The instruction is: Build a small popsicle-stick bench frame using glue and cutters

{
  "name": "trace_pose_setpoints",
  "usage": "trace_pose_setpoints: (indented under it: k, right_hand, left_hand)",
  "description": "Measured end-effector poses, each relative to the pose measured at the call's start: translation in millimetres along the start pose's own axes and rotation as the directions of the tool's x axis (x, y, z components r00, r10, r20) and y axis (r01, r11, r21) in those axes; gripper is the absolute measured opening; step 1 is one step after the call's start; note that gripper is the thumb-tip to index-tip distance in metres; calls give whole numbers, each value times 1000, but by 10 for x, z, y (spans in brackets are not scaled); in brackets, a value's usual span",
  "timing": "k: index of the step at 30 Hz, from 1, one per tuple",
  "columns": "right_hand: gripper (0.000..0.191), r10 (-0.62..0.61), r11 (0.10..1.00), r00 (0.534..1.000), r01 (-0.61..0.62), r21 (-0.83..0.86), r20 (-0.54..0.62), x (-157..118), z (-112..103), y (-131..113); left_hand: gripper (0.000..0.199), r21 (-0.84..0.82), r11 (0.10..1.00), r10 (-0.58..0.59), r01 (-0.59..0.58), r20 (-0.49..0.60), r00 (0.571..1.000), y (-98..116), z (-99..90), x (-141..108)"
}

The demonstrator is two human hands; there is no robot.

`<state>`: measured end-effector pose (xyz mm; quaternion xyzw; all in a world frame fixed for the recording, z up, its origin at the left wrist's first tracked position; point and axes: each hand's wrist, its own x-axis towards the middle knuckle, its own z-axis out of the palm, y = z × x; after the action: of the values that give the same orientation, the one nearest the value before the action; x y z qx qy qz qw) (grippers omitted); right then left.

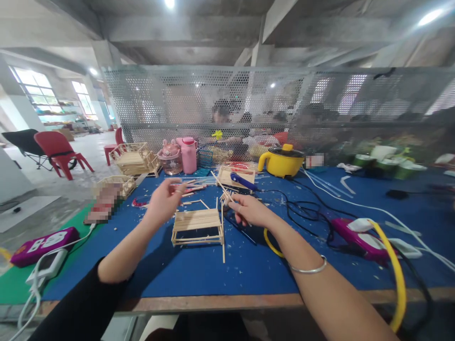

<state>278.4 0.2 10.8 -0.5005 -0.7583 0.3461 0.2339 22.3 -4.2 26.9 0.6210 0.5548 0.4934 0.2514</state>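
Observation:
A small frame of pale wooden sticks (197,220), with a slatted top, stands on the blue mat in front of me. My left hand (165,201) hovers beyond its left corner, fingers loosely curved and apart, near loose sticks (194,189); nothing shows in its grasp. My right hand (249,208) is closed on a thin wooden stick (219,182) slanting up to the left. A short bunch of sticks lies by its fingertips. Another stick (223,251) lies along the frame's right side. Behind my right hand, a blue glue gun (243,182) rests across a second stick piece (225,176).
A yellow electric pot (284,162), a pink bottle (188,156) and a larger stick structure (133,161) line the back before a perforated metal screen (199,99). Black cables and a purple power strip (359,239) lie right; another purple strip (44,246) lies left.

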Motion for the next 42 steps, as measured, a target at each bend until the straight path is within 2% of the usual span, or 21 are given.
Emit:
trace_pose_setpoints:
  k: [1,3,5,8,11,14,16,20,23,29,42]
  right_hand:
    - [31,-48,998,999,47,-50,-19,-1,-3,-9]
    - [30,-175,973,982,161,-163,-74,-12,6,-49]
    - [24,-260,938,958,220,-267,-123,-41,38,-112]
    - [18,-303,898,940,227,-376,-157,-117,117,-216]
    - [18,-400,836,906,297,-460,-141,-232,215,-279]
    - [20,-527,746,839,380,-546,-137,-367,318,-265]
    - [21,-553,729,814,373,-574,-174,-452,384,-216]
    - [21,-439,850,845,280,-447,-306,-565,463,-98]
    - [15,-376,903,863,260,-343,-338,-582,467,-56]
    - [13,-398,885,882,298,-357,-251,-518,502,-59]
    - [13,-417,876,873,312,-367,-253,-449,540,15]
  left_hand:
    - [39,57,998,17,-13,-56,998,-99,-139,-27]
    - [36,142,990,-10,23,-91,996,-278,-347,-186]
    - [36,182,982,-25,47,-121,992,-403,-424,-464]
    - [38,180,982,-20,48,-151,988,-481,-320,-914]
    - [42,154,988,42,-25,-108,993,-486,-138,-1159]
    - [39,174,983,80,-65,-81,993,-473,-57,-1169]
    - [38,207,975,92,-73,-82,992,-471,-59,-1120]
    - [36,232,972,68,-46,-88,994,-490,-77,-1067]
    - [34,225,974,34,-12,-95,995,-508,-69,-1088]
    - [28,244,970,24,0,-96,995,-509,-59,-1117]
    - [28,266,964,4,16,-73,997,-463,-78,-1117]
